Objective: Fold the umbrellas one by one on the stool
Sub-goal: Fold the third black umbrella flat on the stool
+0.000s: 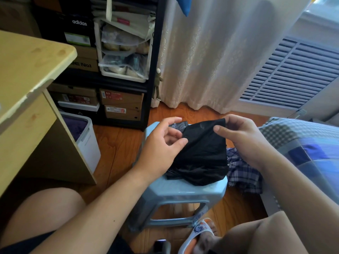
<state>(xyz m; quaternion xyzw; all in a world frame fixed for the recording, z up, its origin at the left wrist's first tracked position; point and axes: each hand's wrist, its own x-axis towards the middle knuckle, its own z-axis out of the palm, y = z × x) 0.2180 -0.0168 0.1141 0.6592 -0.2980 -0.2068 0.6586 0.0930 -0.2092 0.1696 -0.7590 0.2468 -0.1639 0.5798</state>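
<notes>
Wooden floor, pale blue stool (176,191) by the bed: the black umbrella (201,154) lies on it, left hand (163,143) and right hand (242,136) pinching one panel (pull it taut, then wrap it flat)

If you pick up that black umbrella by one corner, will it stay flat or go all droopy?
Probably droopy: the black umbrella cloth looks thin and creased, sagging onto the stool below the left hand and right hand. It likely feels light. Its faint sheen suggests it may be a bit slippery.
</notes>
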